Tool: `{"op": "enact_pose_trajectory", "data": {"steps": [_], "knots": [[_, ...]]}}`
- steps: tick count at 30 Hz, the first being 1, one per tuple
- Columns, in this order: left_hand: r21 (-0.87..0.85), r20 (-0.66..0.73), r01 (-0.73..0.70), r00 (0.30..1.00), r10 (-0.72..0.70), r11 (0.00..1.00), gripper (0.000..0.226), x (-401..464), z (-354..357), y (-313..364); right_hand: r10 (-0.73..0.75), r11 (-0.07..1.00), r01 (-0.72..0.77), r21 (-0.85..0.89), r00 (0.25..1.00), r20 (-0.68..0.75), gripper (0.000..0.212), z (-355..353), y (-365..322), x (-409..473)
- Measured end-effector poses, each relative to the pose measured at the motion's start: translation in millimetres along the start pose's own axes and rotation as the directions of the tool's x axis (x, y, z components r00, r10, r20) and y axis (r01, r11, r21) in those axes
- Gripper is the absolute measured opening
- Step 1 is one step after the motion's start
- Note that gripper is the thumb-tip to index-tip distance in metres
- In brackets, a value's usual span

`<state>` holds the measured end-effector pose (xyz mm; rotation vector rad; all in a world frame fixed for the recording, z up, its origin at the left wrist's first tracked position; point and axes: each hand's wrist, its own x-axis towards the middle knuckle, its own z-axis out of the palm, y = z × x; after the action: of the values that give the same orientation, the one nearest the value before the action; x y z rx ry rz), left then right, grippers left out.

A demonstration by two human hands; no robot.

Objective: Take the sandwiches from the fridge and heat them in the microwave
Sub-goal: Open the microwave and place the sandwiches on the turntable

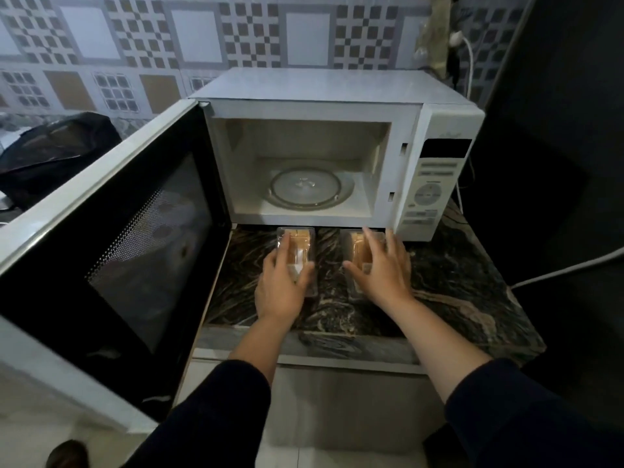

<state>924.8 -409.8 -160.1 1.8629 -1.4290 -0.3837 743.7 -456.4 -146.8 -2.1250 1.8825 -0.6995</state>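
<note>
No words can be read. The left hand [282, 285] grips 1 sandwich box [297, 251]; the right hand [381, 268] lies spread on the other box [354, 246], before the open microwave [337, 89].

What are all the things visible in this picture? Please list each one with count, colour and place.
microwave: one, white, on the counter, door open to the left
turntable: one, clear glass, inside the microwave, nothing on it
sandwich packs: two, clear plastic with tan bread, on the counter before the microwave, left pack, right pack
counter: one, dark marbled stone
black bag: one, far left, behind the door
cable: one, white, at right
tiled wall: grey and white pattern, behind
left hand: grips the left pack
right hand: fingers spread, over the right pack
</note>
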Motion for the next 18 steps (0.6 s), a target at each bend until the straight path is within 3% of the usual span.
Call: {"op": "enact_pose_trajectory", "data": {"steps": [2,4,6,10,15,18], "knots": [[-0.051,0.049,-0.065,0.997,0.068,0.997,0.064,0,-8,-10,-0.157,0.983,0.148,-0.108,0.985,-0.072,0.065,-5,-10,-9],[-0.116,0.098,-0.1,0.989,0.111,0.988,0.065,0,-18,-23,-0.358,0.928,0.335,-0.161,0.922,-0.144,0.052,-3,-22,-20],[-0.156,0.128,-0.107,0.984,0.127,0.982,0.065,-2,-24,-33,-0.475,0.88,0.468,-0.086,0.875,-0.095,0.037,1,-32,-27],[-0.15,0.193,-0.109,0.972,0.137,0.983,0.058,-7,-28,-37,-0.535,0.844,0.536,0.033,0.834,0.137,0.028,14,-46,-38],[-0.161,0.327,-0.091,0.935,0.14,0.983,0.09,-5,-35,-47,-0.558,0.828,0.559,0.036,0.818,0.138,0.026,25,-50,-40],[-0.169,0.321,-0.128,0.93,0.178,0.977,0.095,-6,-34,-52,-0.554,0.832,0.554,0.041,0.823,0.123,0.023,26,-55,-38]]}}
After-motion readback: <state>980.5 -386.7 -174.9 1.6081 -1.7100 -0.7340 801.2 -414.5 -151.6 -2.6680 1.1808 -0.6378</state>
